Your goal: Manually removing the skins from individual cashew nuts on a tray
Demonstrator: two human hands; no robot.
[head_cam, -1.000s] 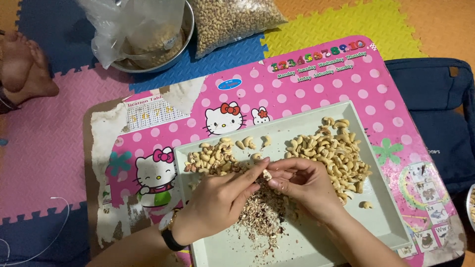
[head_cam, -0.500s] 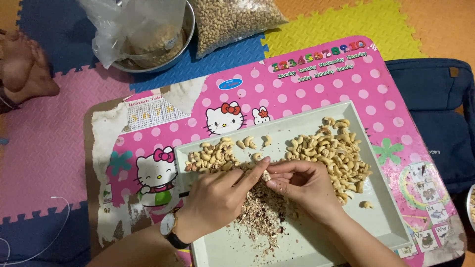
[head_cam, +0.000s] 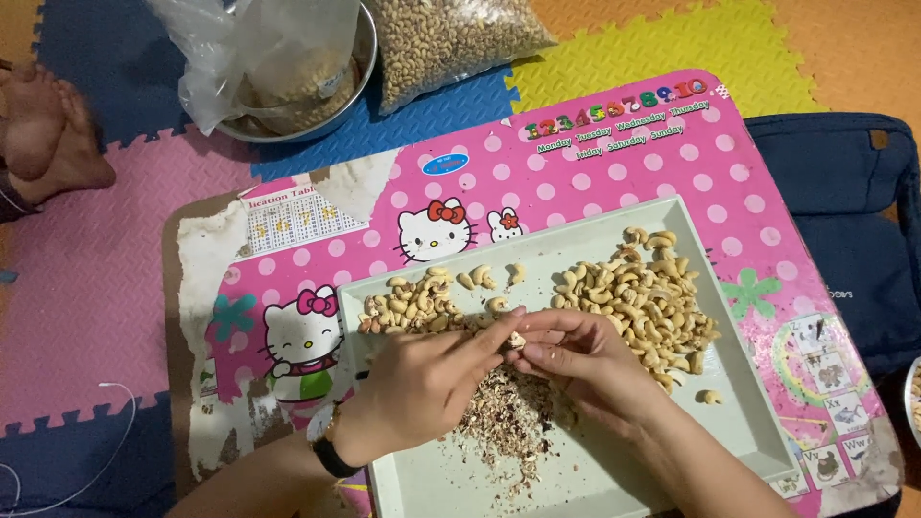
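Both hands meet over the pale green tray [head_cam: 739, 422] on the pink table [head_cam: 595, 173]: the left hand [head_cam: 422, 384] and right hand [head_cam: 585, 360] have their fingers pinched narrow on what seems to be a single cashew [head_cam: 516, 339], mostly hidden between the fingertips. It sits above a heap of brown skins [head_cam: 504, 422], between a small pile of cashews [head_cam: 413, 305] and a larger pile [head_cam: 643, 293].
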